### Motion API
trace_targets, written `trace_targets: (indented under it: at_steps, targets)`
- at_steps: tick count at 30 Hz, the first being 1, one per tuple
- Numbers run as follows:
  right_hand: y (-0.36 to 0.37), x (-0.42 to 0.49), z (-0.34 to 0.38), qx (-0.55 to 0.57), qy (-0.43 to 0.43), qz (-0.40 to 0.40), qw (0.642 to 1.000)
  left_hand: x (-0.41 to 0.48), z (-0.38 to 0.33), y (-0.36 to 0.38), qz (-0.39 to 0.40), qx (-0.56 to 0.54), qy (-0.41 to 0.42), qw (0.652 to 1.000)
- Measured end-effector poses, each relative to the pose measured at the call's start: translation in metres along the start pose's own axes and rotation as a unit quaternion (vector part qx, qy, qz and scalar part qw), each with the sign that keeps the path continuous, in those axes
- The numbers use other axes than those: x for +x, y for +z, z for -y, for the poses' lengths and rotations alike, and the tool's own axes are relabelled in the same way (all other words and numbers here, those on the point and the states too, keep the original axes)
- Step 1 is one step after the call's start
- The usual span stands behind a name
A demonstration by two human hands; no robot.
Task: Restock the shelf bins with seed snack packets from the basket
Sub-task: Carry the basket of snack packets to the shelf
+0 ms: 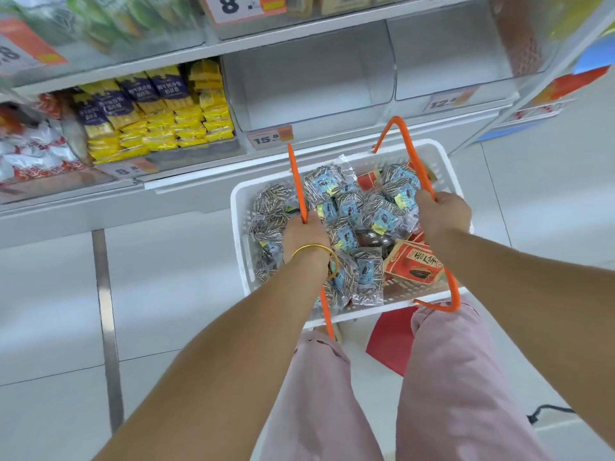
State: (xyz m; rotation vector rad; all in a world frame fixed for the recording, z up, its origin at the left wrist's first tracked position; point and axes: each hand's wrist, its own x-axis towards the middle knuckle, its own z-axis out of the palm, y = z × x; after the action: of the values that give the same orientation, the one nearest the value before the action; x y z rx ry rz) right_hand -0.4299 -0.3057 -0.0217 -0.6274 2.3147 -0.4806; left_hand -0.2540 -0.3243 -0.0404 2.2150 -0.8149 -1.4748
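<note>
A white plastic basket sits low in front of the shelf, filled with several clear seed snack packets with blue labels and a few red packets. My left hand, with a gold bangle at the wrist, is shut on the left orange handle. My right hand is shut on the right orange handle. Just above the basket are two clear shelf bins: the left bin and the right bin, both with nothing inside.
Left of those bins a bin holds yellow and purple packets, and further left are white and red bags. Price tags hang on the shelf edge. My pink-trousered legs stand on a white tile floor, a red item under the basket.
</note>
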Motion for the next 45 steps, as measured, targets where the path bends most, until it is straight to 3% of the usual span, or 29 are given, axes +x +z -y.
trace_targets:
  at_steps: [11,16,24,30,34,37,38,40,43,45]
  targets:
    - [0.017,0.125,-0.063,0.046,0.042,0.025,0.998,0.063,0.006,0.123,-0.014,0.072,-0.015,0.997]
    - [0.041,0.180,-0.087,0.060,0.039,0.045,0.996,0.108,0.025,0.165,-0.027,0.052,-0.041,0.997]
    - [0.054,0.249,-0.105,0.039,0.026,0.076,0.996,0.156,0.037,0.192,-0.018,0.009,-0.048,0.999]
    - [0.048,0.290,-0.124,0.013,0.089,0.100,0.991,0.178,0.050,0.192,-0.014,0.000,-0.043,0.999]
    - [0.036,0.317,-0.129,-0.043,0.125,0.097,0.987,0.194,0.066,0.171,-0.045,0.024,-0.061,0.997]
    - [0.039,0.337,-0.132,-0.190,0.146,0.070,0.968,0.206,0.070,0.163,-0.119,0.185,-0.063,0.973]
    - [0.045,0.344,-0.137,-0.273,0.128,0.028,0.953,0.208,0.070,0.164,-0.154,0.246,-0.047,0.956]
    - [0.057,0.350,-0.135,-0.390,-0.006,-0.052,0.919,0.219,0.074,0.168,-0.220,0.330,0.092,0.913]
    - [0.084,0.360,-0.124,-0.477,-0.270,-0.042,0.835,0.243,0.075,0.190,-0.224,0.366,0.296,0.854]
    - [0.103,0.367,-0.119,-0.496,-0.355,-0.026,0.792,0.257,0.068,0.210,-0.177,0.349,0.328,0.860]
